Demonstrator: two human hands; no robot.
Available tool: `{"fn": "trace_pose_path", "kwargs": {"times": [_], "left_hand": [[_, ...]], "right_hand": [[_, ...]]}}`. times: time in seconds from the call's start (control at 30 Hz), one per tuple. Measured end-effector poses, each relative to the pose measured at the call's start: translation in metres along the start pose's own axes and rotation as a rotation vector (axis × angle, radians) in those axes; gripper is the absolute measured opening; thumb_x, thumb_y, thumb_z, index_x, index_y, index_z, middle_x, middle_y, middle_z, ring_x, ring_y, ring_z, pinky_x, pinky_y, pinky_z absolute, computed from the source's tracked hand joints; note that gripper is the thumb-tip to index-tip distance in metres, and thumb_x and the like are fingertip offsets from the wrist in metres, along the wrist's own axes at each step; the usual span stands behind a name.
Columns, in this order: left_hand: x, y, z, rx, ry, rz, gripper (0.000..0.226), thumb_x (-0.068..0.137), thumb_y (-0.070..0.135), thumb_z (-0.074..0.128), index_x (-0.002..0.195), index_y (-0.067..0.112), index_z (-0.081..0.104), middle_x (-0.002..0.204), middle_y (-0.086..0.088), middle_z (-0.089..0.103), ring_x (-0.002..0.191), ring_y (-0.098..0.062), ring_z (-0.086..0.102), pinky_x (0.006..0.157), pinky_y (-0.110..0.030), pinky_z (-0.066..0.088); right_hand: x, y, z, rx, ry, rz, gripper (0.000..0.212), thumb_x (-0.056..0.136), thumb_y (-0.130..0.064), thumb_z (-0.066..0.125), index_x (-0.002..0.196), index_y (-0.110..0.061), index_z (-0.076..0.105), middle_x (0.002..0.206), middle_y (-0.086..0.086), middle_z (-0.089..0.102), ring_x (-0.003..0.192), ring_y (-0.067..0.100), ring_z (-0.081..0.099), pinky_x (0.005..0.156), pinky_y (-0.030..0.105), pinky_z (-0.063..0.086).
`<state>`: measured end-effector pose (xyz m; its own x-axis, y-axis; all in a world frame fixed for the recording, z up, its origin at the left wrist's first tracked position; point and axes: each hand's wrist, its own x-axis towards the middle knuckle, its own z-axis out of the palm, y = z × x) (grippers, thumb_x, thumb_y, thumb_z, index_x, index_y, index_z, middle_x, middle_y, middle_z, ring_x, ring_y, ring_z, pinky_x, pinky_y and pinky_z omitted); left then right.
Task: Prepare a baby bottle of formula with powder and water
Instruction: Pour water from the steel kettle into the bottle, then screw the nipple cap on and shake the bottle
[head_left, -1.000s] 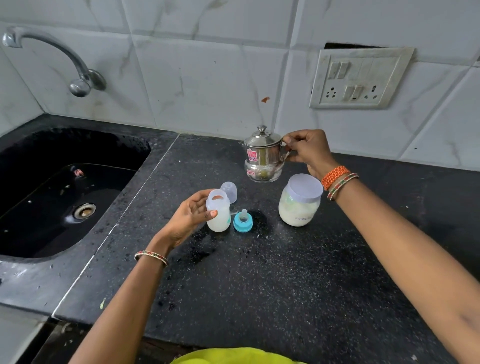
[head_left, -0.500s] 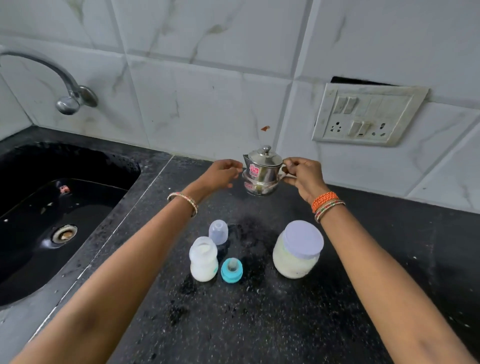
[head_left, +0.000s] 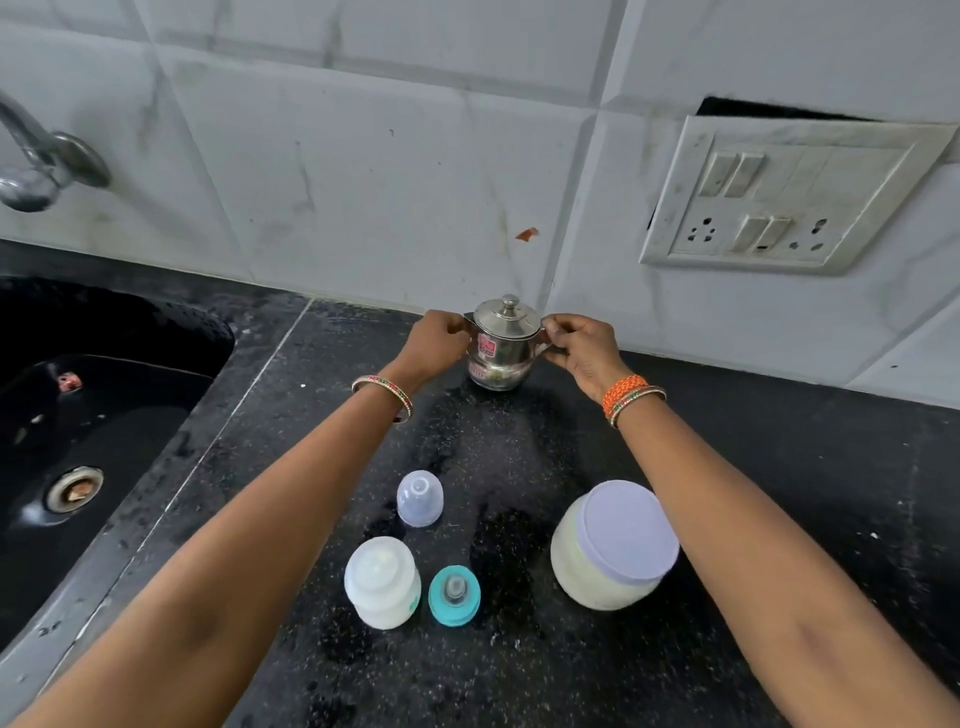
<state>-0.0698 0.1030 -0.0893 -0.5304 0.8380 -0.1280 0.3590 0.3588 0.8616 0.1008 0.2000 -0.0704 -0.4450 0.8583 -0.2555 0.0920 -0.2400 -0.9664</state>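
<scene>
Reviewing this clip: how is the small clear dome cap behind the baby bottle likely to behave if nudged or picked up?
The clear dome cap looks like thin, hollow plastic, so it is probably very light and would skid on the counter at a slight nudge. Standing on its open rim, it seems stable; tipped over, its rounded shape would likely roll. The smooth surface may be slippery to pinch.

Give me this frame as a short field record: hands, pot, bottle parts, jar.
left hand: holds the steel pot's spout side
right hand: grip on the pot's handle
steel pot: lid on, upright by the wall
baby bottle: open, upright, whitish contents
teal nipple ring: on the counter, right of the bottle
clear cap: behind the bottle
powder jar: lidded
counter: black stone
</scene>
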Motion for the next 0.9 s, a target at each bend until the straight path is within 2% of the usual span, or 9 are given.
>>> {"fn": "trace_pose_path", "kwargs": {"times": [0.1,0.17,0.27,0.33,0.43,0.53,0.6,0.73,0.9], "left_hand": [[0.003,-0.006,0.005,0.009,0.005,0.023,0.021,0.082,0.005,0.047,0.087,-0.004,0.065,0.072,-0.009,0.060,0.069,-0.019,0.051,0.068,-0.030,0.044],[0.005,-0.007,0.006,0.005,0.007,0.023,0.016,0.083,0.005,0.047,0.080,0.000,0.062,0.068,-0.006,0.059,0.069,-0.020,0.051,0.068,-0.030,0.043],[0.003,-0.003,0.003,0.004,-0.022,0.008,0.012,0.085,0.004,0.047,0.077,0.008,0.055,0.071,-0.006,0.056,0.074,-0.022,0.050,0.069,-0.031,0.040],[-0.006,0.000,-0.002,-0.009,-0.018,0.017,0.010,0.086,0.006,0.048,0.093,0.011,0.054,0.092,-0.009,0.057,0.085,-0.023,0.052,0.077,-0.035,0.044],[-0.034,0.006,-0.015,-0.053,0.016,0.053,0.037,0.088,0.006,0.049,0.125,0.005,0.050,0.116,-0.012,0.055,0.104,-0.028,0.055,0.088,-0.036,0.045],[-0.075,0.010,-0.033,-0.155,0.069,0.139,0.036,0.086,-0.001,0.046,0.119,0.007,0.056,0.115,-0.012,0.059,0.097,-0.024,0.057,0.079,-0.033,0.047],[-0.112,0.003,-0.045,-0.233,0.144,0.197,0.034,0.084,-0.005,0.044,0.110,0.010,0.060,0.108,-0.009,0.062,0.090,-0.017,0.056,0.071,-0.025,0.045],[-0.189,-0.033,-0.037,-0.316,0.340,0.249,0.037,0.080,-0.009,0.041,0.102,0.013,0.060,0.103,-0.004,0.064,0.082,-0.006,0.056,0.073,-0.020,0.045],[-0.241,-0.066,-0.021,-0.491,0.505,0.148,0.044,0.077,-0.015,0.037,0.103,0.014,0.058,0.106,-0.005,0.063,0.100,-0.016,0.059,0.092,-0.034,0.050]], "right_hand": [[0.007,0.003,0.002,-0.047,0.002,0.008,0.020,0.092,0.004,0.053,0.081,-0.009,0.063,0.083,0.006,0.061,0.096,0.024,0.056,0.098,0.044,0.049],[0.009,-0.001,0.006,-0.115,-0.005,0.023,0.020,0.093,0.002,0.052,0.080,-0.011,0.060,0.085,0.005,0.060,0.098,0.024,0.056,0.095,0.041,0.049],[0.004,-0.014,0.010,-0.348,0.006,0.011,0.013,0.091,-0.004,0.057,0.101,-0.011,0.059,0.105,0.007,0.057,0.105,0.022,0.054,0.087,0.035,0.050],[-0.009,-0.026,0.014,-0.562,0.070,-0.098,0.029,0.088,-0.005,0.059,0.116,-0.007,0.055,0.118,0.010,0.054,0.109,0.022,0.052,0.087,0.032,0.046],[-0.053,-0.042,0.022,-0.692,0.148,-0.293,0.028,0.086,-0.003,0.057,0.113,-0.002,0.059,0.120,0.013,0.057,0.112,0.024,0.053,0.088,0.029,0.044],[-0.107,-0.041,0.034,-0.749,0.097,-0.392,0.019,0.085,-0.001,0.053,0.100,0.001,0.065,0.107,0.014,0.064,0.093,0.020,0.055,0.078,0.026,0.044],[-0.142,-0.027,0.042,-0.854,0.041,-0.428,0.018,0.084,-0.004,0.055,0.100,-0.001,0.064,0.111,0.016,0.059,0.089,0.020,0.053,0.077,0.026,0.043],[-0.181,0.013,0.047,-1.179,-0.102,-0.304,0.030,0.086,-0.020,0.059,0.115,-0.011,0.054,0.128,0.014,0.040,0.107,0.031,0.053,0.092,0.040,0.047],[-0.212,0.046,0.058,-1.344,-0.259,-0.099,0.039,0.088,-0.023,0.060,0.125,-0.016,0.050,0.132,0.012,0.044,0.110,0.029,0.056,0.092,0.039,0.048]]}}
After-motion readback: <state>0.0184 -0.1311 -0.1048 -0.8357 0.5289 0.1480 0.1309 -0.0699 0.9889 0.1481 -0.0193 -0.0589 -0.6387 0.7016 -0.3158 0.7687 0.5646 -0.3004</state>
